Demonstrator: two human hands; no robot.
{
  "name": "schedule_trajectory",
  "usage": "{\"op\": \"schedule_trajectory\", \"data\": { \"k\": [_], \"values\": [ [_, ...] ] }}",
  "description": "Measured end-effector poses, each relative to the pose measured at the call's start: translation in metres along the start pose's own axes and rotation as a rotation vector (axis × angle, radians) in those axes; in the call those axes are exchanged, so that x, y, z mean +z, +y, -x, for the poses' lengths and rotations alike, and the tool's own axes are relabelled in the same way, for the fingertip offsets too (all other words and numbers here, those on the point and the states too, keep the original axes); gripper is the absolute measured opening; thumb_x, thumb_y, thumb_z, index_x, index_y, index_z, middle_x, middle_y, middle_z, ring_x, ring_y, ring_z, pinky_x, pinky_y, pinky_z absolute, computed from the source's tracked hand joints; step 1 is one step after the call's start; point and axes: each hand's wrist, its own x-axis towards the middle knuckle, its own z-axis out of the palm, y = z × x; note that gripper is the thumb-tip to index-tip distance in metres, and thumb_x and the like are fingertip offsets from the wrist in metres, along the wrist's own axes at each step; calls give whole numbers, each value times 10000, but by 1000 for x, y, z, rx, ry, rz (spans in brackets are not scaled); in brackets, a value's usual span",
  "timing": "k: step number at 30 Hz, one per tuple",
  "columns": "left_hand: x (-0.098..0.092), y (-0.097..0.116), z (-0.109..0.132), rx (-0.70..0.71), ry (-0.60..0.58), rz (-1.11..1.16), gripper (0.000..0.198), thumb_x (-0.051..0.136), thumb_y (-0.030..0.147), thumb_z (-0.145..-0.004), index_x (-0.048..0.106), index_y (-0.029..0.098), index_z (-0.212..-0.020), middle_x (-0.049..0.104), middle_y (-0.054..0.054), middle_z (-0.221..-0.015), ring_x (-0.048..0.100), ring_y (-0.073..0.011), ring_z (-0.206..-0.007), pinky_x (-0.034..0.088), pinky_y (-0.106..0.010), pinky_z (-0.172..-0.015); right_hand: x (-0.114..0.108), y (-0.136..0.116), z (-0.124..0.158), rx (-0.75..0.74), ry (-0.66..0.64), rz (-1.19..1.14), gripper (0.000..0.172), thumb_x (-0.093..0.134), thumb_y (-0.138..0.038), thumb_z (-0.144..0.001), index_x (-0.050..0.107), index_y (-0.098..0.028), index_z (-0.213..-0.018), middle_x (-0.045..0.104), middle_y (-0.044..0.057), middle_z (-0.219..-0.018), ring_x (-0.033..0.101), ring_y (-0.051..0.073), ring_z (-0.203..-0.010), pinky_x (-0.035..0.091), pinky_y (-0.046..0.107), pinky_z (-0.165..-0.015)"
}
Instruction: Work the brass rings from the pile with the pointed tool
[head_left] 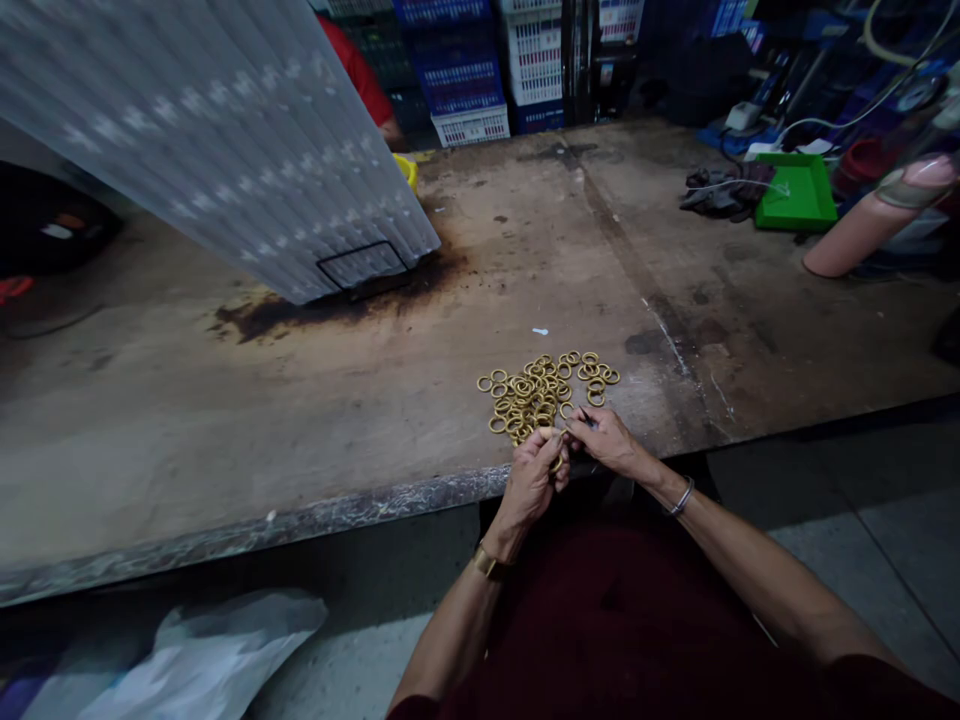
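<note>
My left hand (531, 478) is closed on a brass-coloured ring (556, 464) at the front edge of the table. Close beside it, my right hand (613, 443) pinches a small dark pointed tool (586, 416), its kind too small to make out. The fingertips of both hands meet around the ring, so the exact contact is hidden. Just beyond my hands lies a loose pile of brass-coloured rings (534, 388), with several stray ones (596, 372) to its right.
A tall stack of translucent ribbed sheets (247, 140) stands on the wooden table (420, 400) at left. At the right are a green tray (795, 205), dark gloves (724, 192) and a pink cylinder (862, 230). Crates (461, 75) and a person's red sleeve (356, 75) are behind.
</note>
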Motion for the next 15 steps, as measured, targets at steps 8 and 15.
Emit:
{"op": "schedule_trajectory", "data": {
  "k": [8,15],
  "values": [
    [-2,1,-2,-14,14,-24,445,764,485,-640,508,149,-780,500,59,-612,375,-13,-400,255,-138,-359,0,-2,0,24,15,13,230,514,-377,-745,509,-184,-619,490,-50,-525,412,79,-503,344,207,-519],
    [-3,0,-2,-13,-7,-64,435,751,493,-651,525,142,-771,480,63,-588,369,-13,-395,263,-140,-356,1,0,-1,21,25,21,211,520,-347,-733,531,-177,-608,521,-37,-548,442,84,-526,359,212,-540]
  ]
}}
